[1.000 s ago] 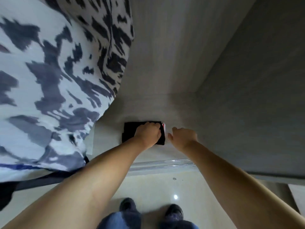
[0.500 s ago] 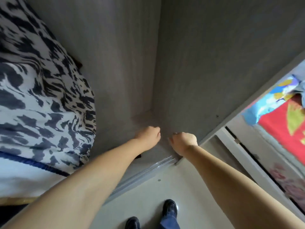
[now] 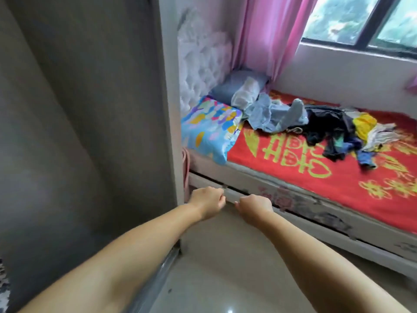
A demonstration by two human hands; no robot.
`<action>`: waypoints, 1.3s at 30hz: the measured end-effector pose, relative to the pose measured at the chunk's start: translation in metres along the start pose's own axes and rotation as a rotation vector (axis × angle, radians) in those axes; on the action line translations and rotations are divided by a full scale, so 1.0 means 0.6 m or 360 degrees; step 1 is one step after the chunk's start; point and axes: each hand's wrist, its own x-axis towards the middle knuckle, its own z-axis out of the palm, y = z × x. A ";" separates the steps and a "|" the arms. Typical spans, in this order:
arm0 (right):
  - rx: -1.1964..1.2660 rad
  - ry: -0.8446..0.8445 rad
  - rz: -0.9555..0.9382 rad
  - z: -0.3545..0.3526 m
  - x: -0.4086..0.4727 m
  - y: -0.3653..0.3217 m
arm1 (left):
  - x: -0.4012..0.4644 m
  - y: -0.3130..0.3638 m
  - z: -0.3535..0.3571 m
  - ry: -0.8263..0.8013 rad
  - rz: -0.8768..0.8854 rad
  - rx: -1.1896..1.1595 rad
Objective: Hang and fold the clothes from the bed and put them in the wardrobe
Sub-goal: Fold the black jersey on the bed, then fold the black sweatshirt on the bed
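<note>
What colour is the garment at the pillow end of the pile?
Light blue garment, seen in the head view.

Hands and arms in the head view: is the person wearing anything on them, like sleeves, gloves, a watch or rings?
Nothing worn shows. Both forearms are bare along all of their visible length, with no sleeve edge in frame. The left hand and right hand have no gloves, and neither wrist carries a watch or band. The fingers are too blurred to rule out a ring.

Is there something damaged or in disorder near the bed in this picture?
Yes. The white bed frame has dark, peeling patches along its side rail, so the paint looks worn. On the red bedspread, the pile of clothes lies crumpled and unfolded.
</note>
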 end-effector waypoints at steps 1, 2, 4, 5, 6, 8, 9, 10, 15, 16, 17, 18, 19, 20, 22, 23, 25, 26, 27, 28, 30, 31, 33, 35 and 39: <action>-0.0004 -0.0019 0.0050 0.004 -0.012 0.040 | 0.020 0.032 0.002 -0.0007 0.0052 0.0020; 0.0010 -0.0037 0.0104 0.010 -0.023 0.081 | 0.042 0.066 0.005 -0.0016 0.0099 0.0035; 0.0071 -0.0071 0.0220 0.022 -0.041 0.163 | 0.087 0.136 0.010 -0.0034 0.0175 0.0045; 0.0107 -0.0074 0.0282 0.028 -0.050 0.207 | 0.111 0.175 0.014 -0.0040 0.0205 0.0034; 0.0151 -0.0068 0.0346 0.032 -0.058 0.248 | 0.134 0.211 0.017 -0.0047 0.0232 0.0017; 0.0178 -0.0067 0.0438 0.040 -0.076 0.334 | 0.178 0.289 0.024 -0.0059 0.0309 -0.0015; 0.0164 -0.0066 0.0469 0.043 -0.085 0.373 | 0.196 0.325 0.028 -0.0065 0.0353 -0.0019; 0.0147 -0.0058 0.0507 0.044 -0.095 0.414 | 0.212 0.361 0.032 -0.0070 0.0398 -0.0018; 0.0225 -0.0038 0.0701 0.059 -0.138 0.574 | 0.277 0.498 0.056 -0.0137 0.0519 0.0032; 0.0239 -0.0030 0.0721 0.063 -0.144 0.598 | 0.292 0.518 0.058 -0.0147 0.0533 0.0037; 0.0249 -0.0019 0.0744 0.065 -0.149 0.621 | 0.309 0.537 0.059 -0.0152 0.0544 0.0033; 0.0255 -0.0014 0.0770 0.068 -0.153 0.641 | 0.325 0.554 0.061 -0.0158 0.0550 0.0020; 0.0269 -0.0015 0.0795 0.072 -0.156 0.661 | 0.341 0.571 0.063 -0.0167 0.0556 0.0006; 0.0286 -0.0024 0.0819 0.078 -0.159 0.680 | 0.356 0.588 0.067 -0.0180 0.0563 -0.0003; 0.0317 -0.0062 0.0868 0.093 -0.161 0.716 | 0.386 0.622 0.082 -0.0216 0.0592 0.0017; 0.0331 -0.0078 0.0890 0.102 -0.159 0.735 | 0.402 0.639 0.090 -0.0234 0.0618 0.0043; 0.0351 -0.0095 0.0920 0.116 -0.148 0.775 | 0.438 0.671 0.104 -0.0269 0.0672 0.0097; 0.0356 -0.0096 0.0935 0.121 -0.139 0.797 | 0.461 0.687 0.110 -0.0281 0.0701 0.0121; 0.0359 -0.0093 0.0947 0.126 -0.128 0.820 | 0.485 0.702 0.116 -0.0286 0.0729 0.0137; 0.0359 -0.0089 0.0962 0.130 -0.115 0.845 | 0.512 0.717 0.122 -0.0285 0.0754 0.0141; 0.0350 -0.0095 0.0990 0.139 -0.084 0.898 | 0.571 0.745 0.133 -0.0290 0.0781 0.0126; 0.0342 -0.0096 0.1000 0.143 -0.065 0.928 | 0.605 0.759 0.138 -0.0300 0.0789 0.0124; 0.0330 -0.0089 0.1017 0.145 -0.023 0.989 | 0.680 0.786 0.149 -0.0318 0.0813 0.0144; 0.0346 -0.0082 0.1046 0.145 0.019 1.054 | 0.761 0.816 0.155 -0.0303 0.0851 0.0165; 0.0380 -0.0107 0.1090 0.153 0.087 1.172 | 0.898 0.877 0.168 -0.0279 0.0909 0.0196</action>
